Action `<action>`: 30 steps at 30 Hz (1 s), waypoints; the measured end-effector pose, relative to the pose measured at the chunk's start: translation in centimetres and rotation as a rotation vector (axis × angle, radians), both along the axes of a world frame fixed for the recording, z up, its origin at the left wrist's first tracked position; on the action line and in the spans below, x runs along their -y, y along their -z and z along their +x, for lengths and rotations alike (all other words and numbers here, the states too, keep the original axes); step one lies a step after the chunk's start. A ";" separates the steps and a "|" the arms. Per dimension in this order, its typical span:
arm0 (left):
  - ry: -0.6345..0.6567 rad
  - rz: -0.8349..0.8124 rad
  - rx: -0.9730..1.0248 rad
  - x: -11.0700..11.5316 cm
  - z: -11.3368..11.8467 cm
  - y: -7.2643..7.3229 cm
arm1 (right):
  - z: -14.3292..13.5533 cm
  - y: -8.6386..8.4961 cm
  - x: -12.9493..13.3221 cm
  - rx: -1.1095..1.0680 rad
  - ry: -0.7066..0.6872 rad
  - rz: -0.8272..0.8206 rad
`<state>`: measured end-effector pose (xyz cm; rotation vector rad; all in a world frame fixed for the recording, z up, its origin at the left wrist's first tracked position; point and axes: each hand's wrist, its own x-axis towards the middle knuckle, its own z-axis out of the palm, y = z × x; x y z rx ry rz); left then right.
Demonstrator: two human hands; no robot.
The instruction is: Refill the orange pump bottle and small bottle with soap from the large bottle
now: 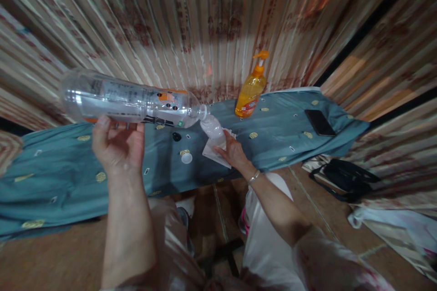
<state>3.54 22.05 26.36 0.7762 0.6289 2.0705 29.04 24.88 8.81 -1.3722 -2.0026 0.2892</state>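
A large clear plastic bottle (pixel 133 100) lies almost level in the air, its neck pointing right and slightly down. My left hand (pixel 119 145) grips it from below near its base, fingers behind it. At its mouth is the top of a small clear bottle (pixel 212 127), which leans left; the mouths look touching. My right hand (pixel 234 148) is closed around the small bottle's lower part. White folded paper or tissue (pixel 213 152) sits under that bottle. On the cloth left of it are a white cap (pixel 186 158) and a small black cap-like piece (pixel 176 137).
A teal patterned cloth (pixel 273 145) covers the narrow table. An orange pump bottle (pixel 251 93) stands at its back edge, and a dark phone-like slab (pixel 320 122) lies at the right. Pleated curtains (pixel 218 32) hang behind. A black bag (pixel 348 175) rests at lower right.
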 end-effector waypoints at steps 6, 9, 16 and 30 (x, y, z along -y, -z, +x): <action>-0.008 -0.010 -0.029 0.0 -0.1 0.0 | -0.1 0.1 0.0 -0.025 -0.004 0.008; -0.024 -0.014 -0.046 -0.1 -0.1 0.0 | -0.1 0.3 -0.1 -0.037 -0.003 0.023; -0.017 0.006 -0.064 -0.1 -0.2 0.1 | 0.0 0.5 -0.1 -0.029 -0.006 0.044; -0.006 0.014 0.009 -0.1 -0.2 -0.1 | -0.1 0.7 -0.2 -0.026 0.004 0.049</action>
